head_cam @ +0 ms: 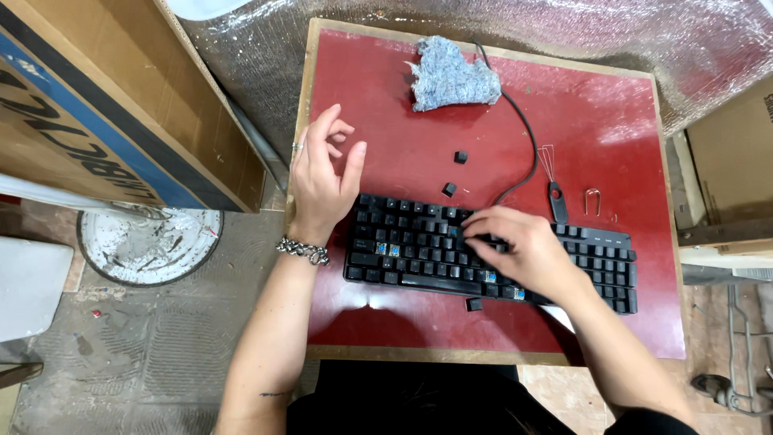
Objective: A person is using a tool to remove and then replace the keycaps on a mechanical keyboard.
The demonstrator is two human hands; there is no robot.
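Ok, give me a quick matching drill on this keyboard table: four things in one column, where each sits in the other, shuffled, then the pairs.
Things:
1. grey rag
2. keycap puller
3. left hand
4. right hand

Places:
A. on the keys of the black keyboard
B. far end of the red table
C. raised, open, off the keyboard's left end
D. just beyond the keyboard, beside the black cable

Pairs: 1-B, 2-D, 3-C, 4-A
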